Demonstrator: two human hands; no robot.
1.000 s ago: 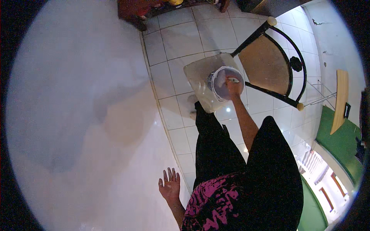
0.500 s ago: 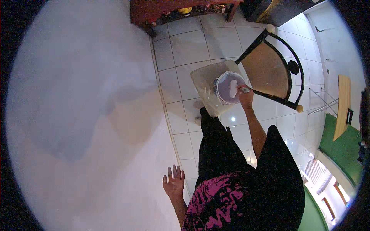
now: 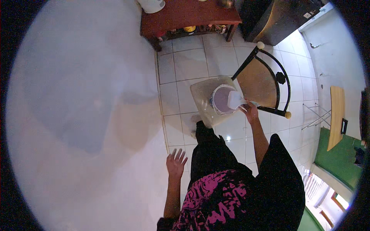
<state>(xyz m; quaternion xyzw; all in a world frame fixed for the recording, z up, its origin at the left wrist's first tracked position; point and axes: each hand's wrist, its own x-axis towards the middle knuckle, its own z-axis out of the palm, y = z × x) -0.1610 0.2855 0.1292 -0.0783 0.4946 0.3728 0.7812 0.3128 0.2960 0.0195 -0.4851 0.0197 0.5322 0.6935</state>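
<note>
My right hand (image 3: 249,111) grips a paintbrush (image 3: 234,100) whose wide, flat head is coated white. The brush head is above the right rim of a round bucket (image 3: 221,109), with pale lilac-white paint (image 3: 221,96) inside. This bucket stands on the pale seat (image 3: 200,92) of a chair with a black frame and tan backrest (image 3: 257,81). My left hand (image 3: 176,164) holds nothing, its fingers spread, close to the white wall (image 3: 96,154) on the left. Whether it touches the wall I cannot tell.
Beyond the chair is a dark red wooden table (image 3: 189,17) with jars on its lower shelf. A dark cabinet-like block (image 3: 277,21) stands beside it. On the right is a folding table (image 3: 336,115) with thin metal legs. White tiles (image 3: 189,63) cover the floor.
My right hand has drawn the brush up from inside the bucket to its right rim, showing more of the white head. My left hand has moved slightly forward. The view has tilted up.
</note>
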